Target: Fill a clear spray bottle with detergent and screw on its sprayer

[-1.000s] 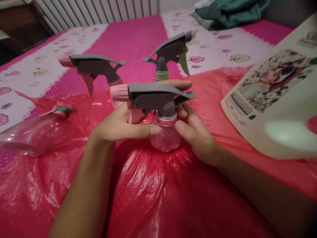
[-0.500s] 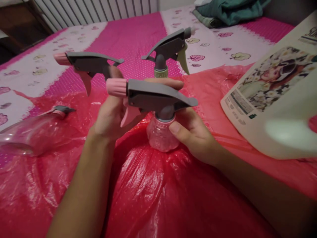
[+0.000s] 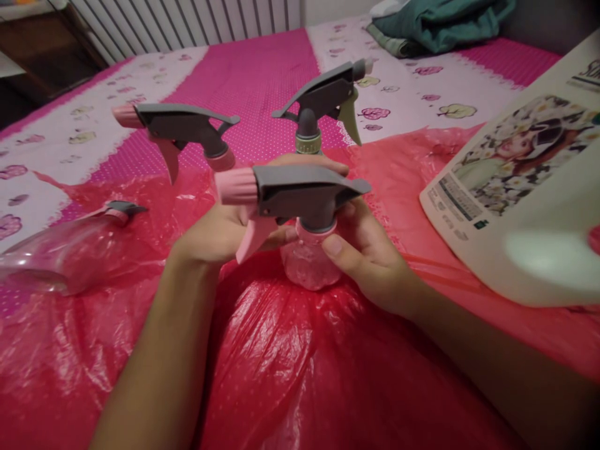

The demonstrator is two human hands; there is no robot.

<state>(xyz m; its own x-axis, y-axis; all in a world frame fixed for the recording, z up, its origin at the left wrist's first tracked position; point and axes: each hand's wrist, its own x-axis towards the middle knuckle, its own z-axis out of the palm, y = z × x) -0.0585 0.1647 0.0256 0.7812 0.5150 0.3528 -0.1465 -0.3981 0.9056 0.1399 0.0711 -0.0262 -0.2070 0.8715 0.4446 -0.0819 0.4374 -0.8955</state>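
A clear pink spray bottle (image 3: 312, 265) stands upright in front of me, topped by a grey trigger head (image 3: 300, 190) with a pink nozzle and trigger. My right hand (image 3: 375, 262) grips it from the right, thumb against the pink collar. From the left, my left hand (image 3: 220, 231) reaches round the neck, its thumb at the collar and some fingers behind the trigger head. Behind them are another pink-and-grey spray head (image 3: 182, 128) and a green-and-grey one (image 3: 323, 94); what is below these is mostly hidden.
On the left lies a clear spray bottle (image 3: 70, 256) on its side. A large cream jug (image 3: 497, 244) with a picture label tilts at the right. Red plastic sheeting (image 3: 281, 375) covers the near area, over a pink patterned bedspread (image 3: 253, 75). Green folded cloth (image 3: 440, 28) lies at the back.
My left thumb has come down from its raised position to the bottle's collar. The trigger head has turned slightly, its nozzle shifting right and lower. My right hand keeps its grip.
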